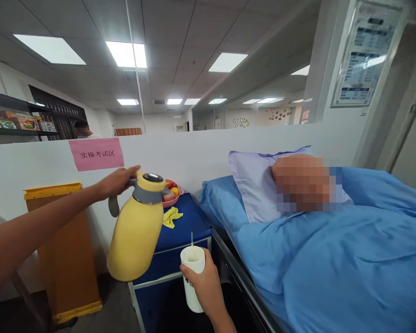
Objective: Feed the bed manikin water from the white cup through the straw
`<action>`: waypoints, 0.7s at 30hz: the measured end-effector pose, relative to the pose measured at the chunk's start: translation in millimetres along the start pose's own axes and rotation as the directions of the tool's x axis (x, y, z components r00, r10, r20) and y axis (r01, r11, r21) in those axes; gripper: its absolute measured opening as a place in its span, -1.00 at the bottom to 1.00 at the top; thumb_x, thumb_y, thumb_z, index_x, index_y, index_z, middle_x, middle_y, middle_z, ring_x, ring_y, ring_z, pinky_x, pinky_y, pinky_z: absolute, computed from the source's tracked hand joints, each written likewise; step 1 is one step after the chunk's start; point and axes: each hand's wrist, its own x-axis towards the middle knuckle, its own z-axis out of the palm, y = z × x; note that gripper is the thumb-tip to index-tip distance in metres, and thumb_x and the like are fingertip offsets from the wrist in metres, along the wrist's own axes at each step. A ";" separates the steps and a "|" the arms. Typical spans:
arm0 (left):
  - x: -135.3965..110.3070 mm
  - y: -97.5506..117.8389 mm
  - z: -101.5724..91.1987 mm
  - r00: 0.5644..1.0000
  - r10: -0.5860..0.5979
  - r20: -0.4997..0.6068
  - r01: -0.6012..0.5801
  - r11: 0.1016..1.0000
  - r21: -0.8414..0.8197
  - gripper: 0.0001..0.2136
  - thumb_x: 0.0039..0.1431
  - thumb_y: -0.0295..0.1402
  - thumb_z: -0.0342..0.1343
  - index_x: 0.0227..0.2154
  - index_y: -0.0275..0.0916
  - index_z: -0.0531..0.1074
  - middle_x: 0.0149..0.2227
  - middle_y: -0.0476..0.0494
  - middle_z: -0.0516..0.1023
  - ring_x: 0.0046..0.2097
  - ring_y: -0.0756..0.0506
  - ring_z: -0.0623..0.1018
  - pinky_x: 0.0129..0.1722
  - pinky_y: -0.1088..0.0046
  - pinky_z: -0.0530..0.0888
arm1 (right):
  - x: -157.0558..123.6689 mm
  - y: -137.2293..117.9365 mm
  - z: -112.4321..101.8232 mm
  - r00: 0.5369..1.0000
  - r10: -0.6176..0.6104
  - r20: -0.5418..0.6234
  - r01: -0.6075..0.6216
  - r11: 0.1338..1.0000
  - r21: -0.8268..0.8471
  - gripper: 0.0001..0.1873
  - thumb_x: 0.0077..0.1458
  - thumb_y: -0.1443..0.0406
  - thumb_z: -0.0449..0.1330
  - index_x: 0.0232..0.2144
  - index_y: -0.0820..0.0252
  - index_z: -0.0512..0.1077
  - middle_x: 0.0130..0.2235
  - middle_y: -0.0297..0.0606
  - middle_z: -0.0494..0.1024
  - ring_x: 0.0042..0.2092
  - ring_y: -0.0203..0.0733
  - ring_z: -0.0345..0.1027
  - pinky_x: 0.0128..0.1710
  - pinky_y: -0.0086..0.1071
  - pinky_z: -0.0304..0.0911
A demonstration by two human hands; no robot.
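My left hand [119, 181] is closed round the grey handle of a yellow thermos jug [137, 236]. The jug hangs in the air, tilted with its spout towards the right, in front of the blue bedside cabinet [187, 217]. Lower down, my right hand [206, 282] wraps round a white cup [193, 291]. A thin straw or stirrer [192, 239] sticks up out of the cup. Jug and cup are apart, with the spout up and to the left of the cup.
On the cabinet lie a yellow cloth [172, 217] and a pink basket [176, 200] of fruit. To the right, a person lies on a lilac pillow [251, 189] under blue bedding [326, 259]. A dark bed rail [244, 286] runs alongside. A brown board-like stand [67, 259] is at left.
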 end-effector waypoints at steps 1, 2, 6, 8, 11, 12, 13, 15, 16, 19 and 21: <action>6.5 -15.0 0.7 0.999 -0.045 -0.030 0.042 0.994 -0.097 -0.46 0.27 0.08 -0.55 -0.52 -0.16 0.14 -0.63 -0.02 0.19 -0.57 0.00 0.19 -0.57 0.42 0.25 | 3.8 3.8 -1.6 1.000 0.021 0.007 -0.021 1.000 -0.006 -0.57 -0.12 0.19 0.35 -0.15 0.10 0.40 -0.23 -0.25 0.62 -0.19 0.00 0.49 -0.15 -0.21 0.35; 13.5 -29.2 2.7 0.994 -0.092 -0.063 0.077 0.975 -0.208 -0.50 0.26 0.10 -0.50 -0.53 -0.15 0.08 -0.65 0.03 0.10 -0.59 0.01 0.11 -0.61 0.43 0.19 | 7.2 7.1 -2.9 0.999 0.043 0.006 -0.043 0.999 -0.004 -0.56 -0.11 0.17 0.35 -0.14 0.11 0.40 -0.22 -0.25 0.62 -0.17 0.00 0.49 -0.14 -0.21 0.35; 45.7 -76.1 20.0 0.936 -0.305 -0.174 0.142 0.784 -0.605 -0.51 0.17 0.18 -0.19 -0.57 -0.14 0.02 -0.65 0.10 0.00 -0.61 0.07 0.00 -0.67 0.48 0.06 | 17.0 17.4 -7.1 0.993 0.116 -0.021 -0.114 0.992 0.052 -0.51 -0.11 0.12 0.35 -0.11 0.13 0.40 -0.23 -0.26 0.62 -0.19 -0.02 0.49 -0.17 -0.23 0.37; 61.7 -92.3 30.5 0.904 -0.375 -0.204 0.160 0.741 -0.653 -0.50 0.14 0.19 -0.12 -0.59 -0.16 0.07 -0.65 0.09 0.03 -0.62 0.07 0.03 -0.68 0.50 0.06 | 20.5 22.5 -9.4 0.990 0.138 -0.012 -0.137 0.988 0.065 -0.49 -0.09 0.09 0.35 -0.10 0.14 0.41 -0.21 -0.25 0.61 -0.18 -0.01 0.49 -0.17 -0.22 0.39; 81.0 -108.9 45.7 0.858 -0.446 -0.254 0.201 0.747 -0.634 -0.47 0.12 0.21 -0.11 -0.62 -0.18 0.15 -0.67 0.05 0.09 -0.62 0.05 0.09 -0.67 0.49 0.10 | 24.9 28.8 -12.7 0.986 0.167 -0.016 -0.166 0.983 0.075 -0.47 -0.10 0.07 0.36 -0.09 0.15 0.41 -0.20 -0.22 0.62 -0.17 0.01 0.51 -0.16 -0.20 0.41; 85.8 -113.6 50.8 0.842 -0.465 -0.272 0.217 0.755 -0.619 -0.46 0.13 0.22 -0.12 -0.63 -0.18 0.17 -0.68 0.03 0.12 -0.62 0.04 0.12 -0.67 0.47 0.13 | 26.0 30.1 -13.5 0.985 0.169 -0.044 -0.165 0.983 0.084 -0.47 -0.11 0.07 0.36 -0.10 0.16 0.42 -0.22 -0.22 0.62 -0.18 0.01 0.51 -0.17 -0.20 0.41; 89.9 -118.2 56.0 0.824 -0.485 -0.294 0.234 0.763 -0.602 -0.44 0.13 0.23 -0.15 -0.64 -0.19 0.19 -0.68 0.00 0.15 -0.62 0.01 0.16 -0.66 0.44 0.15 | 27.1 30.9 -14.0 0.983 0.167 -0.082 -0.159 0.983 0.096 -0.47 -0.13 0.07 0.36 -0.11 0.16 0.42 -0.23 -0.22 0.62 -0.20 0.02 0.51 -0.19 -0.21 0.41; 96.6 -127.9 66.7 0.781 -0.525 -0.337 0.274 0.774 -0.571 -0.41 0.14 0.25 -0.21 -0.64 -0.19 0.23 -0.68 -0.05 0.21 -0.61 -0.04 0.23 -0.64 0.38 0.20 | 29.5 31.8 -14.6 0.976 0.155 -0.155 -0.139 0.984 0.109 -0.45 -0.17 0.05 0.35 -0.12 0.15 0.42 -0.26 -0.22 0.62 -0.24 0.01 0.50 -0.27 -0.24 0.40; 99.7 -132.8 72.1 0.761 -0.544 -0.354 0.296 0.776 -0.556 -0.39 0.15 0.26 -0.24 -0.64 -0.19 0.25 -0.67 -0.08 0.25 -0.60 -0.07 0.27 -0.62 0.35 0.23 | 31.0 32.2 -14.7 0.972 0.144 -0.186 -0.127 0.987 0.100 -0.43 -0.19 0.04 0.35 -0.12 0.15 0.42 -0.27 -0.23 0.62 -0.26 0.01 0.49 -0.32 -0.25 0.39; 108.8 -146.8 87.6 0.711 -0.576 -0.404 0.371 0.795 -0.480 -0.34 0.17 0.27 -0.34 -0.65 -0.19 0.29 -0.63 -0.18 0.34 -0.55 -0.15 0.35 -0.54 0.25 0.30 | 38.0 36.3 -14.5 0.973 0.099 -0.207 -0.096 0.995 0.027 -0.37 -0.25 0.02 0.34 -0.11 0.15 0.40 -0.29 -0.23 0.60 -0.28 0.01 0.47 -0.31 -0.23 0.38; 114.6 -154.3 96.3 0.694 -0.571 -0.437 0.410 0.814 -0.413 -0.32 0.18 0.25 -0.40 -0.67 -0.18 0.30 -0.61 -0.23 0.36 -0.51 -0.21 0.39 -0.47 0.21 0.32 | 43.7 42.0 -13.1 0.975 0.085 -0.205 -0.089 0.996 -0.012 -0.36 -0.27 0.02 0.34 -0.12 0.16 0.40 -0.29 -0.23 0.60 -0.26 0.02 0.47 -0.23 -0.19 0.38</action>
